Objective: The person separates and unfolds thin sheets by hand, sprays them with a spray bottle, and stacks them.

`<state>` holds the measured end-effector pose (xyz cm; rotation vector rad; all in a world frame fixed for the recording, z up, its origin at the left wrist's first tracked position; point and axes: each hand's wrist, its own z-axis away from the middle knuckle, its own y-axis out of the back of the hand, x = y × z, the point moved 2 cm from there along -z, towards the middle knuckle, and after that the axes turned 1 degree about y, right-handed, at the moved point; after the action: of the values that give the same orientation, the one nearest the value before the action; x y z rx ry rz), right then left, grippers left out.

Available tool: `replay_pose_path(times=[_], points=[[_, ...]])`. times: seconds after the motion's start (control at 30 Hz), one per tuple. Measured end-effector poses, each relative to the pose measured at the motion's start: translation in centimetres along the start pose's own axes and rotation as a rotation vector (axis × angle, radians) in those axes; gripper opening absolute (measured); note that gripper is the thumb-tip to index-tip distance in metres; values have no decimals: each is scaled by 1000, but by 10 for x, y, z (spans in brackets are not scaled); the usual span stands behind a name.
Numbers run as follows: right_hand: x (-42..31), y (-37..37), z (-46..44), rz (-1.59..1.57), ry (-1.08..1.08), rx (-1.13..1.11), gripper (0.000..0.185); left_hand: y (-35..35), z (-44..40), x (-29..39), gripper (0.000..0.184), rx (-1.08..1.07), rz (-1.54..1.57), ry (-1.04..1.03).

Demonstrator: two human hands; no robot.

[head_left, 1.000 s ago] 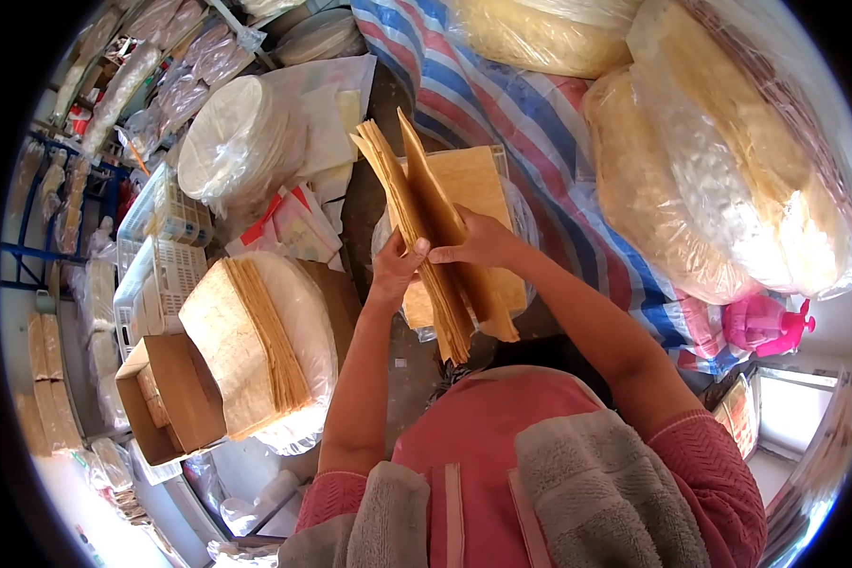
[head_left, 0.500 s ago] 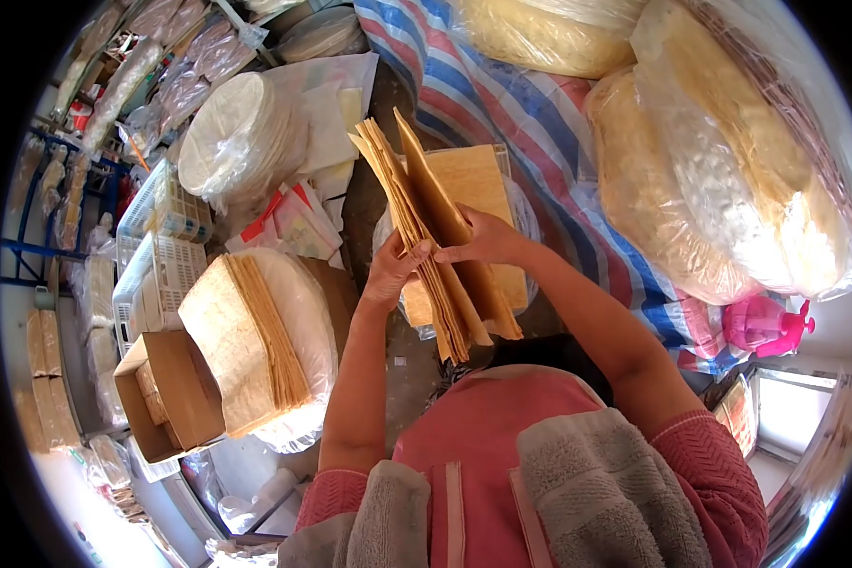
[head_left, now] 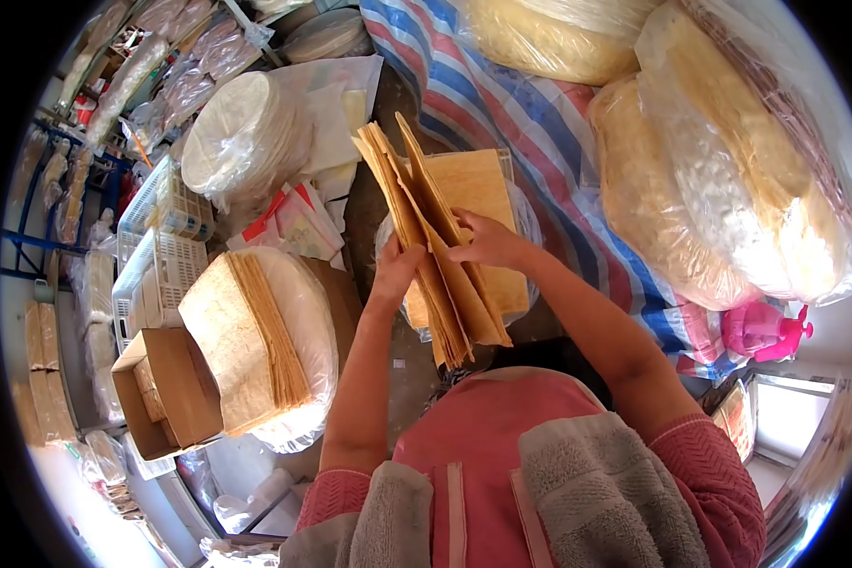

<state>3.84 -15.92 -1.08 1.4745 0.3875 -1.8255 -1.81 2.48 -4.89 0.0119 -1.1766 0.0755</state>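
A bundle of thin tan sheets [head_left: 385, 170] stands on edge, fanned apart, in front of me. My left hand [head_left: 398, 273] grips the thicker part from its left side, thumb towards the middle. On the opposite side, my right hand [head_left: 490, 239] has its fingers around a few separated sheets [head_left: 464, 293], with a gap between these and the bundle. Beneath both hands a flat stack of similar sheets [head_left: 488, 175] lies on a plastic-wrapped round support [head_left: 528, 218].
Another tan stack [head_left: 241, 336] rests on a round wrapped pile at left, beside an open cardboard box [head_left: 185, 398] and white plastic baskets [head_left: 175, 275]. Large bagged yellowish bundles [head_left: 663, 189] lie on a striped sheet [head_left: 549, 151] at right. A pink spray bottle [head_left: 762, 329] stands near them.
The upright sheets have shifted and spread differently, with another sheet now standing away from the left bundle. My right hand's fingers have moved over the right-hand sheets. The left hand still grips the bundle.
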Motion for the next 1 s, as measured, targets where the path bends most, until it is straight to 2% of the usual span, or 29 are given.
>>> replay_pose_path(times=[0.07,0.1,0.23,0.33,0.43,0.53,0.6,0.7,0.73,0.77,0.87,0.9,1.0], points=[[-2,-5,-2,36,13,-15,88,-19,14,29,49,211,-239,-136],[-4,-8,-3,51,20,-27,87,-20,12,25,59,341,-461,-166],[-14,-24,2,187,59,60,81,-10,1,5,65,326,-313,-202],[5,-36,-12,377,-32,244,67,-12,-4,1,55,304,-453,-239],[22,-33,-19,451,94,297,49,-7,-2,0,44,334,-491,-40],[48,-6,-17,445,266,397,36,7,18,10,36,317,-335,-23],[40,23,1,309,100,278,34,33,18,-11,35,289,-156,-56],[46,50,16,197,-91,278,34,42,27,-12,36,204,-51,-120],[46,48,14,177,-79,256,36,42,29,-10,36,167,-44,-143],[46,44,12,156,-70,235,38,42,25,-14,40,53,14,-71],[27,23,10,88,-16,163,49,22,22,-7,45,-106,113,58],[17,14,10,64,8,138,53,12,25,2,60,-122,39,73],[1,1,7,79,95,112,69,-3,21,4,71,-127,113,28]])
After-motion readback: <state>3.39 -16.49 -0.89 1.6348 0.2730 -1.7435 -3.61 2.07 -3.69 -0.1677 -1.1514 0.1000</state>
